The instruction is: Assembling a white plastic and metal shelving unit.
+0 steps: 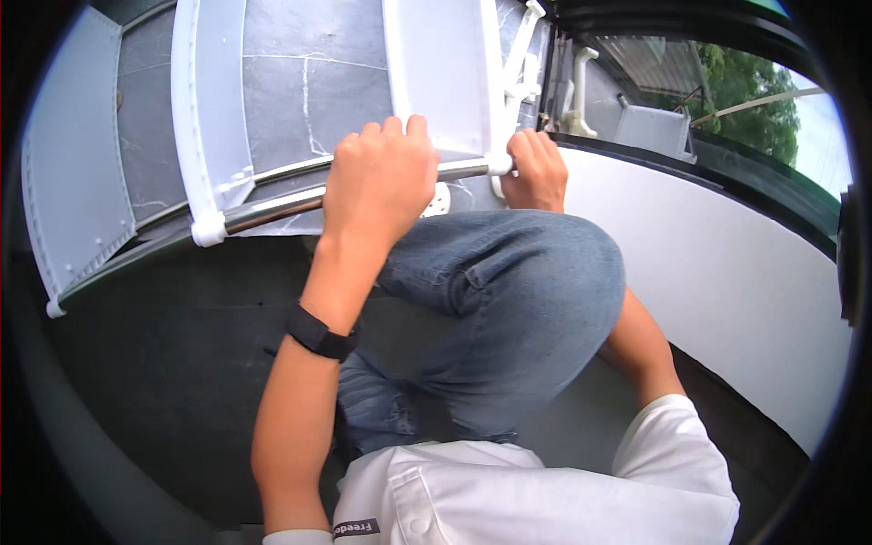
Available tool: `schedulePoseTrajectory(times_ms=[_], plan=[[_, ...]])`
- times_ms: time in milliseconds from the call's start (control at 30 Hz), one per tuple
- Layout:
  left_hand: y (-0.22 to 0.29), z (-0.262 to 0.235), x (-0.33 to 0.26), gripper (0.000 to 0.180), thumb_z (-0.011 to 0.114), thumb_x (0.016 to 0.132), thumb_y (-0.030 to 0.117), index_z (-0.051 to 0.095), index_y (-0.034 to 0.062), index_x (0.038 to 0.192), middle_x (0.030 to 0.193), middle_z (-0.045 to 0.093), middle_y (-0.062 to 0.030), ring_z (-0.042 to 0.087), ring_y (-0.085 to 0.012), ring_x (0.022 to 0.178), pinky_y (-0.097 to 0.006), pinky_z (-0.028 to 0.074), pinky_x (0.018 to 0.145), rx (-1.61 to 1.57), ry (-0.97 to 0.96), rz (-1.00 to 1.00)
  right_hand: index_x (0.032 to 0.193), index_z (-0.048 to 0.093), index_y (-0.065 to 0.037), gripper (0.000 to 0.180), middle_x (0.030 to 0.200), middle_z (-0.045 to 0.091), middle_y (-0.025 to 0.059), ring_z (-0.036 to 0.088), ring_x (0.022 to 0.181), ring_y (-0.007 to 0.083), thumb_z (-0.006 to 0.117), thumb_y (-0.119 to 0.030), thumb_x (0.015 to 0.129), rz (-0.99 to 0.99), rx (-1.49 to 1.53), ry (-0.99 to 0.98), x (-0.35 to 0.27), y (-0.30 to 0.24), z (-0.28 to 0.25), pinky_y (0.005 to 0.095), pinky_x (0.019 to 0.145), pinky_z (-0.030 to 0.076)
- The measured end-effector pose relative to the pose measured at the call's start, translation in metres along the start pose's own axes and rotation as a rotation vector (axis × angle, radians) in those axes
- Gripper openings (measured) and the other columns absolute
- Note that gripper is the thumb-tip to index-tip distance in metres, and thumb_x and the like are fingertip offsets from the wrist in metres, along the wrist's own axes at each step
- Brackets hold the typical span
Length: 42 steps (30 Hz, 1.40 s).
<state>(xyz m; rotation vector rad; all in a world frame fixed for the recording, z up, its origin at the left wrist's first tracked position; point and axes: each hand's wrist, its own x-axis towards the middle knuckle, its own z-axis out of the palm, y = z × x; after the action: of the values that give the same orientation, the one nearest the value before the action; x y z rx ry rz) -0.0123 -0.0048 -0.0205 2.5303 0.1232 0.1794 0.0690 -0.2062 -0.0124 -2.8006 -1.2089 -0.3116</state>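
Note:
A rack of pale grey plastic shelf panels (440,77) on shiny metal tubes lies on its side before me. My left hand (381,182) is closed in a fist around the front metal tube (277,209), between two panels. Further right, my right hand (536,171) curls its fingers at the end of the rack, against a white plastic fitting (499,164). The palm side and part of what it grips are hidden. Another white fitting (209,229) joins the tube to the panel at left.
My bent knee in jeans (518,300) rises just below the tube. A low white wall (718,245) and a window (745,100) stand at right. Grey marbled tiles (309,91) show between the panels. A white frame piece (522,68) stands at the rack's far right.

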Motion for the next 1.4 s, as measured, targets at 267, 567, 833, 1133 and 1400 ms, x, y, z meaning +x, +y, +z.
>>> schedulePoseTrajectory(times_ms=[267,567,833,1133,1400], plan=[[0.002,0.005,-0.001,0.014,0.060,0.080,0.018,0.056,0.0075,0.072,0.065,0.059,-0.0066,0.060,-0.0217,0.059,-0.033,0.048,0.056,0.083,0.049,0.015,0.063,0.057,-0.007,0.010,0.060,0.059,0.0100,0.061,0.056,0.0277,0.065,-0.010,0.068,-0.042,0.082,-0.308,0.010,0.015,-0.004,0.0373,0.050,0.045],[0.002,0.003,0.000,0.014,0.059,0.081,0.018,0.057,0.0057,0.074,0.067,0.060,-0.0086,0.062,-0.0242,0.061,-0.035,0.049,0.056,0.059,0.026,0.007,0.074,0.059,0.006,0.020,0.067,0.062,0.0185,0.061,0.063,0.0296,0.067,-0.009,0.064,0.067,0.497,-1.631,0.069,0.047,0.000,0.0398,0.061,0.048],[0.001,-0.006,0.000,0.017,0.048,0.090,0.019,0.059,0.0072,0.085,0.073,0.062,-0.0105,0.061,-0.0297,0.067,-0.041,0.046,0.057,0.070,-0.072,-0.056,0.067,0.058,-0.009,0.006,0.068,0.059,0.0042,0.058,0.072,0.0240,0.061,-0.005,0.065,0.097,0.125,-0.068,-0.002,0.003,0.013,0.0388,0.065,0.044],[0.013,0.001,0.002,0.010,0.054,0.086,0.015,0.059,0.0073,0.085,0.072,0.060,-0.0072,0.060,-0.0265,0.065,-0.039,0.046,0.056,0.078,0.003,-0.010,0.109,0.049,-0.003,0.044,0.108,0.049,0.0136,0.046,0.105,0.0328,0.056,0.007,0.067,0.502,0.181,0.352,-0.040,-0.006,0.017,0.0421,0.092,0.034],[0.020,-0.007,0.009,0.015,0.055,0.082,0.013,0.063,0.0068,0.093,0.078,0.064,-0.0116,0.062,-0.0304,0.071,-0.041,0.047,0.062,0.131,-0.077,-0.057,0.107,0.050,-0.003,0.029,0.097,0.052,0.0165,0.051,0.099,0.0354,0.059,-0.013,0.081,0.996,0.911,-0.619,-0.199,-0.052,0.088,0.0399,0.087,0.041]])
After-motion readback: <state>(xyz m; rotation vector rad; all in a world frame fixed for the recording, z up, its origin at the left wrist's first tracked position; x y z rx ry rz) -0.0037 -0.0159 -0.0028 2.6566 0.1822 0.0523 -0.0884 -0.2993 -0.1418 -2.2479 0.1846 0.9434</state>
